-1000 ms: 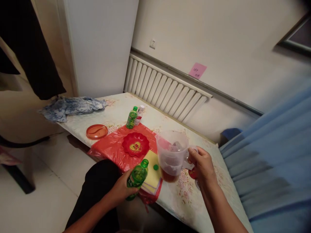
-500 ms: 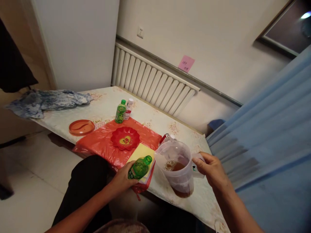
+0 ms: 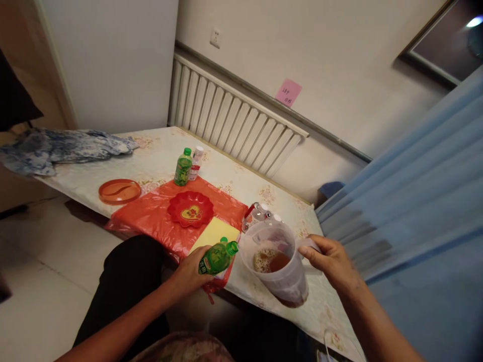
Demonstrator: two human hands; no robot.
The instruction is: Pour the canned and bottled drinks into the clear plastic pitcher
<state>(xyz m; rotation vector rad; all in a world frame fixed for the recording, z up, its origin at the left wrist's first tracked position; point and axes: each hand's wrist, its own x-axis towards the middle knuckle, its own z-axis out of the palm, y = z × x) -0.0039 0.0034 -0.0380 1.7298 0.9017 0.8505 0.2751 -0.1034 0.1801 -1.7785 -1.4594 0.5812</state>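
Note:
A green plastic bottle [image 3: 218, 258], uncapped and tilted, is gripped round its body by my left hand [image 3: 192, 269]. Its mouth points right, close to the rim of a translucent measuring jug [image 3: 287, 284]. My right hand [image 3: 327, 259] is closed round the jug's handle. Brown liquid with foam lies in the jug, which leans toward the bottle. Under the bottle is a pale yellow pad [image 3: 217, 232], and a small green cap [image 3: 224, 240] shows just behind the bottle. Behind the jug stand clear glass items [image 3: 257, 213], partly hidden.
On the flowered tablecloth [image 3: 249, 181], a red scalloped plate [image 3: 177, 208] rests on a red plastic bag [image 3: 141, 221]. Another green bottle [image 3: 183, 168] and a white-capped bottle [image 3: 195, 163] stand behind. An orange lid [image 3: 119, 192] and bunched cloth [image 3: 83, 146] lie left; a blue curtain [image 3: 415, 201] hangs right.
The green bottle in my left hand has tilted further toward the jug. The jug leans more to the left at its top. The view has shifted slightly.

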